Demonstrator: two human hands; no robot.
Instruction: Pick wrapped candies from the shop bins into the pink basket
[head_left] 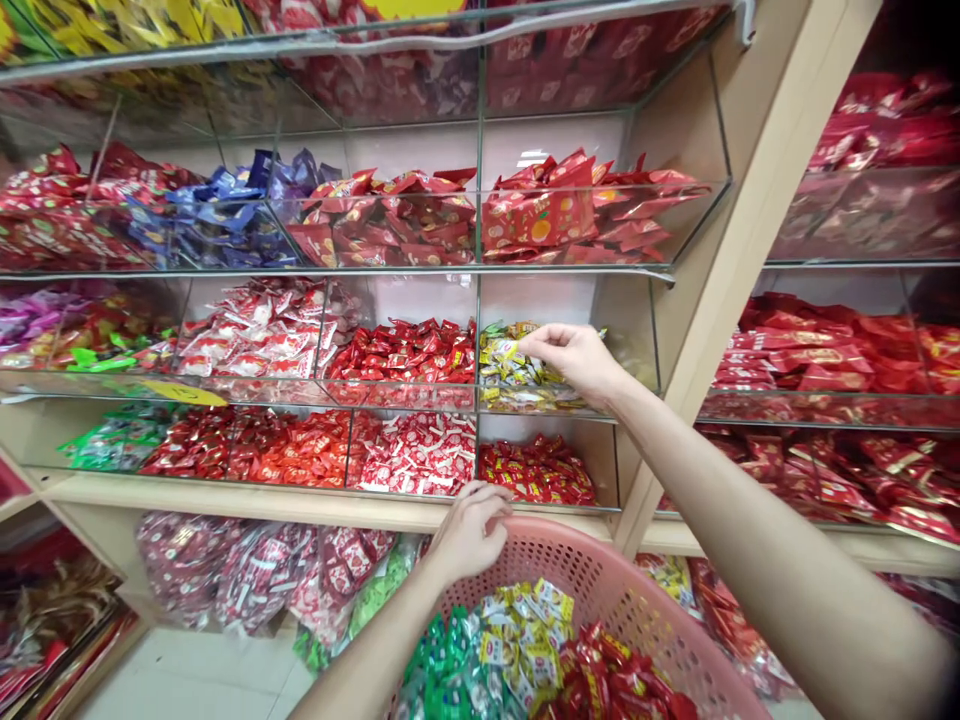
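My right hand (574, 360) is at the front of a clear bin of yellow-wrapped candies (525, 375). Its thumb and fingertips pinch one yellow-and-white wrapped candy (504, 349) just above the pile. Lower down, my left hand (472, 530) curls its fingers over the rim of a pink perforated plastic basket (600, 555), beside the shelf edge. Inside the basket lie green-wrapped candies (446, 660), yellow-wrapped candies (529, 630) and red-wrapped candies (615, 680) in separate heaps.
Glass-fronted shelf bins hold red packets (540, 215), blue packets (232, 200) and red-and-white candies (420, 450). A wooden upright (742, 220) stands right of the bins. Bagged sweets (262, 570) sit under the bottom ledge (262, 500), above pale floor tiles (202, 670).
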